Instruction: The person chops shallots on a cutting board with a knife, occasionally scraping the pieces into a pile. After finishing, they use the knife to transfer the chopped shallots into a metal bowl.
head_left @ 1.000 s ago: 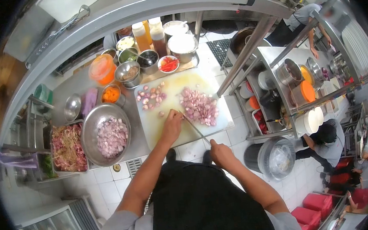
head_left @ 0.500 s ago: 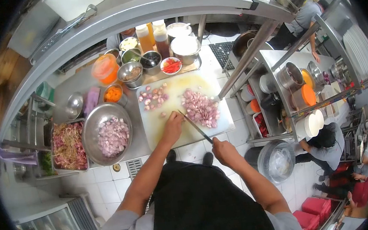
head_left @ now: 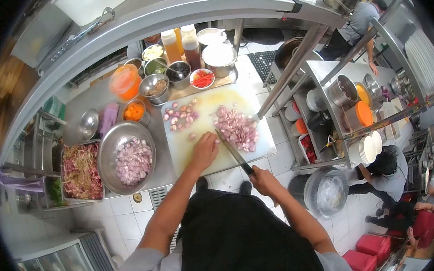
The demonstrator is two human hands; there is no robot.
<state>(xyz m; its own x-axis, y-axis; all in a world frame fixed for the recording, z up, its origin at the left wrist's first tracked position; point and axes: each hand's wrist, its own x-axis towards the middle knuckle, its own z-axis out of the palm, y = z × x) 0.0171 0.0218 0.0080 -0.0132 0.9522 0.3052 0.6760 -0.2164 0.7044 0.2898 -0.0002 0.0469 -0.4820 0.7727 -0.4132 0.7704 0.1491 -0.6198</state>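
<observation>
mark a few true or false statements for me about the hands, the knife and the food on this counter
1. The right hand holds a knife. True.
2. The red strips sit in the big steel bowl. False: they are in a small white bowl.
3. The sliced pile lies on the cutting board. True.
4. The left hand grips a squeeze bottle. False: it is down at the cutting board, near the knife.
5. The small round onions are left of the sliced pile. True.
</observation>
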